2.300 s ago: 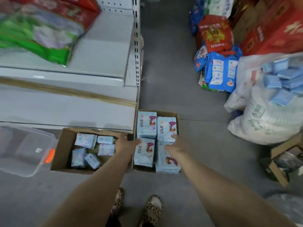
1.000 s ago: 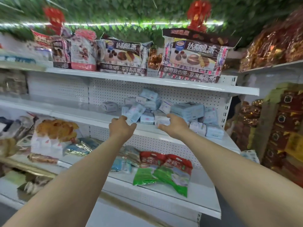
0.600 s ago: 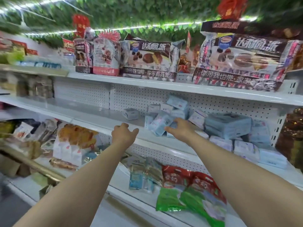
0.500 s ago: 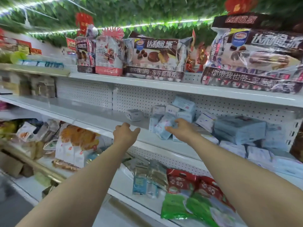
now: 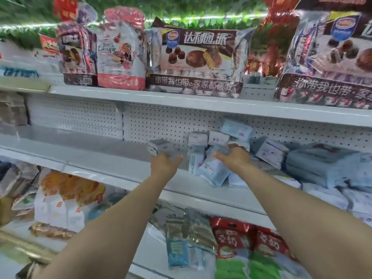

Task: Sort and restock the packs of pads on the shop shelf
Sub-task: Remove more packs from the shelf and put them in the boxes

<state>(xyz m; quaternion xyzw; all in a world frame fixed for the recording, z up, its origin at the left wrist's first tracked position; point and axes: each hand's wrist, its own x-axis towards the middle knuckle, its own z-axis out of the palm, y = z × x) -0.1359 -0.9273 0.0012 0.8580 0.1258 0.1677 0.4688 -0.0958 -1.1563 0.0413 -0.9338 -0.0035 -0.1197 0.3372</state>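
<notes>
Small pale boxy pack of pads [image 5: 160, 148], on the white metal middle shelf [image 5: 104, 156], apparently clasped from below by the left hand [image 5: 165, 165]; right hand [image 5: 234, 159] curled onto a soft grey-blue pack [image 5: 221, 150] in the heap [image 5: 211, 172] beside; best lifted clear, then squared against the pegboard back [image 5: 161, 121].

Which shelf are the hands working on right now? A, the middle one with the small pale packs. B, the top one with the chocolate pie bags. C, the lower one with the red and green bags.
A: the left hand grips a lone small pack and the right hand grips a pad pack in the pile, both on the middle shelf.
</notes>
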